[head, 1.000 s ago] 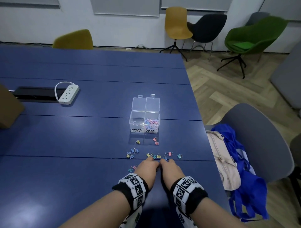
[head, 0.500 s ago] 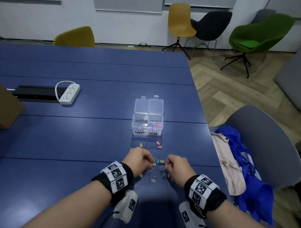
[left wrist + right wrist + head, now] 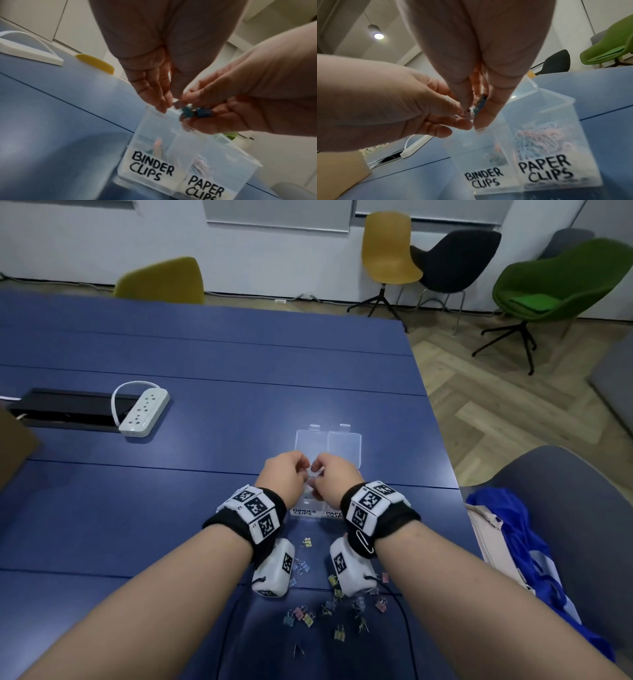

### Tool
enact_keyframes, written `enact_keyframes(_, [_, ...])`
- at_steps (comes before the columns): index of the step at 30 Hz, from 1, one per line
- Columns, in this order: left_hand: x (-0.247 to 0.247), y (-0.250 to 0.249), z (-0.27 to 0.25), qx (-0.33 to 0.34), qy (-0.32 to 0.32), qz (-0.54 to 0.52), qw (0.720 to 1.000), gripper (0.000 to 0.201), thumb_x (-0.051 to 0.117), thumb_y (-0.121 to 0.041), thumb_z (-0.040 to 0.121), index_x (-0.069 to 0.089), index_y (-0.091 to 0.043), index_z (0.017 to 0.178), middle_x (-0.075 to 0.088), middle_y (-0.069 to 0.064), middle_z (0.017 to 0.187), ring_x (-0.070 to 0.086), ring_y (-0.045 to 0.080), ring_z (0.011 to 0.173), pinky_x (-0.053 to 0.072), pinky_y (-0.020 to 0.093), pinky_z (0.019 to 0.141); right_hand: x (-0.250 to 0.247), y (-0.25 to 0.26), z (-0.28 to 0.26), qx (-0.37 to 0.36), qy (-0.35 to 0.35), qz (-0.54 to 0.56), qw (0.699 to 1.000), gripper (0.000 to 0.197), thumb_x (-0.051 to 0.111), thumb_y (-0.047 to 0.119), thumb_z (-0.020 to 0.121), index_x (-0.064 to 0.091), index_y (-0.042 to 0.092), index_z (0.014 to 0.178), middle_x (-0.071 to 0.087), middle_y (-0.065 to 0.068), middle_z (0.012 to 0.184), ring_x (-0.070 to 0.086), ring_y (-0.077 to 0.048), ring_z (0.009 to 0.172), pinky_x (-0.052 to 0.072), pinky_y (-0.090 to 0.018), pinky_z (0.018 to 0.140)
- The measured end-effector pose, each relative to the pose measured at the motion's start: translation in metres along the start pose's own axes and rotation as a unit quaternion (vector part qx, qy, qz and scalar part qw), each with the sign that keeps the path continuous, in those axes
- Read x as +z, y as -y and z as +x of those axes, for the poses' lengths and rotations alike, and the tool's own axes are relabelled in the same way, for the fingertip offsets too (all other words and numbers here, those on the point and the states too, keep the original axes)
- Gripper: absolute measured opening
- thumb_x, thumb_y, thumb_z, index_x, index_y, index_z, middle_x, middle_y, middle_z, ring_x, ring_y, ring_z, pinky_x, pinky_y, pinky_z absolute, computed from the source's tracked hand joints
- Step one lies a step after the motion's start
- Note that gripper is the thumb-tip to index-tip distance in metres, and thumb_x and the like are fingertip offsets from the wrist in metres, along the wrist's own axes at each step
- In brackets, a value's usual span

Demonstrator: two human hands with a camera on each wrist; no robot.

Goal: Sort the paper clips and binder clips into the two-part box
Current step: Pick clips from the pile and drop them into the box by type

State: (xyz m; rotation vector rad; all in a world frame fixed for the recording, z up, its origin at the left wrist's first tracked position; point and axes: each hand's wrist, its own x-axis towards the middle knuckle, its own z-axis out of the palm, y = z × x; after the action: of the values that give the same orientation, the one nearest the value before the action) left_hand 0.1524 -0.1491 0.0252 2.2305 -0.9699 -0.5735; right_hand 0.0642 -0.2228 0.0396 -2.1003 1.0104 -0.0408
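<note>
Only my wrist views show my right hand point(image 3: 257, 94) grasping blue binder clips point(image 3: 197, 112) over the box's point(image 3: 556, 108) nine-o'clock half; my left hand's point(image 3: 385, 108) grip I cannot tell.

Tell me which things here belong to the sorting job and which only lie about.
Job: two-part box; paper clips inside it; loose binder clips on the table; binder clips in the right hand.
Lying about: power strip; beige bag on the grey chair.
</note>
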Motion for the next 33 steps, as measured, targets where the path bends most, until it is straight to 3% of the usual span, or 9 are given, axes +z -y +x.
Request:
enact_keyframes(3, [-0.004,0.001,-0.001,0.018,0.0,0.031,0.999,0.022,0.05,-0.003,0.086,0.065,-0.012,0.1,0.071,0.009,0.097,0.065,0.027,0.092,0.052,0.033,0.086,-0.003,0.003,0.009,0.015,0.033,-0.043,0.998,0.021,0.054,0.004,0.087,0.06,0.01,0.106,0.067,-0.016,0.108,0.065,-0.034,0.101,0.053,-0.037,0.086])
enact_keyframes(6, [-0.006,0.004,-0.007,0.047,-0.005,0.085,0.995,0.025,0.056,-0.003,0.084,0.064,-0.01,0.106,0.062,0.009,0.108,0.059,0.027,0.102,0.046,0.031,0.091,-0.012,-0.004,0.008,0.025,0.016,0.002,1.0,0.021,0.053,-0.003,0.084,0.058,0.017,0.08,0.069,-0.016,0.097,0.069,-0.034,0.09,0.056,-0.044,0.085])
enact_keyframes(12, [-0.003,0.011,-0.028,0.051,-0.002,0.084,0.995,0.017,0.06,-0.009,0.085,0.063,-0.011,0.102,0.054,0.007,0.111,0.054,0.024,0.104,0.039,0.026,0.087,-0.044,-0.046,-0.034,0.027,-0.026,0.146,0.989,0.028,0.048,-0.009,0.087,0.054,0.013,0.071,0.06,-0.013,0.067,0.06,-0.013,0.044,0.055,-0.025,0.047])
enact_keyframes(15, [-0.006,0.013,-0.052,0.126,-0.032,0.069,0.989,0.011,0.057,-0.011,0.086,0.061,-0.013,0.096,0.054,0.002,0.101,0.054,0.02,0.095,0.046,0.034,0.089,-0.058,-0.085,-0.06,0.024,-0.001,-0.073,0.997,0.023,0.058,0.001,0.082,0.055,0.021,0.071,0.061,-0.002,0.072,0.062,-0.022,0.069,0.047,-0.026,0.064])
enact_keyframes(17, [-0.007,0.019,-0.071,0.155,0.034,0.106,0.982,0.011,0.054,-0.01,0.083,0.06,-0.017,0.088,0.051,-0.004,0.09,0.056,0.019,0.086,0.05,0.037,0.083,-0.059,-0.108,-0.083,0.051,0.08,-0.222,0.97,0.017,0.064,0.009,0.079,0.057,0.022,0.09,0.063,-0.005,0.099,0.06,-0.024,0.093,0.04,-0.023,0.074])
enact_keyframes(19, [-0.003,0.029,-0.086,0.129,0.146,0.174,0.965,0.023,0.055,-0.012,0.08,0.059,-0.019,0.101,0.051,-0.004,0.099,0.057,0.02,0.095,0.05,0.037,0.086,-0.053,-0.129,-0.103,0.086,0.157,-0.273,0.945,0.045,0.07,0.018,0.075,0.052,0.024,0.116,0.052,-0.008,0.119,0.056,-0.028,0.105,0.044,-0.026,0.082])
enact_keyframes(21, [0.004,0.041,-0.095,0.093,0.228,0.223,0.943,0.051,0.058,-0.011,0.078,0.049,-0.028,0.125,0.045,-0.001,0.119,0.052,0.021,0.109,0.049,0.039,0.091,-0.042,-0.14,-0.117,0.101,0.184,-0.244,0.947,0.065,0.075,0.024,0.072,0.042,0.029,0.128,0.039,-0.007,0.122,0.056,-0.029,0.105,0.047,-0.031,0.089])
enact_keyframes(24, [0.018,0.051,-0.1,0.076,0.268,0.254,0.926,0.072,0.054,-0.002,0.077,0.036,-0.036,0.138,0.038,-0.001,0.131,0.045,0.024,0.118,0.048,0.042,0.095,-0.022,-0.145,-0.121,0.059,0.163,-0.218,0.96,0.056,0.07,0.022,0.079,0.04,0.028,0.126,0.034,-0.005,0.117,0.057,-0.029,0.097,0.048,-0.033,0.087])
enact_keyframes(33, [0.038,0.057,-0.099,0.106,0.217,0.246,0.939,0.031,0.059,-0.009,0.086,0.057,-0.019,0.115,0.047,0.001,0.123,0.048,0.023,0.113,0.044,0.034,0.095,0.006,-0.135,-0.112,-0.046,0.155,-0.281,0.946,0.033,0.05,0.005,0.086,0.037,0.023,0.109,0.035,-0.008,0.107,0.058,-0.034,0.077,0.052,-0.041,0.072])
